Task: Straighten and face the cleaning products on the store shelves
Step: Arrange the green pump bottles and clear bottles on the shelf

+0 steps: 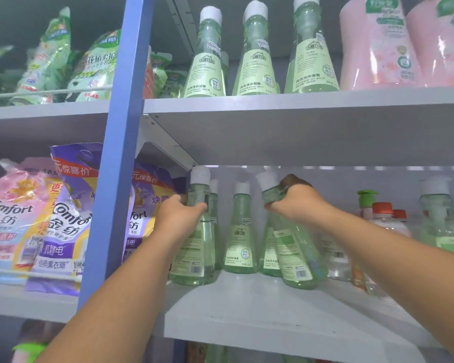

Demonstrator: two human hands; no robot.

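Bottles: left hand (177, 213) fingers wrap upright bottle (194, 247); right hand (294, 200) clamps tilted bottle (294, 252), fingertips hidden.

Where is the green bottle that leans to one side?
In the head view, the tilted green bottle stands on the lower shelf, right of centre, gripped at its neck by the right hand.

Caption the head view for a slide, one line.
Left hand grips an upright green bottle while right hand tilts another bottle by its neck on the lower shelf.
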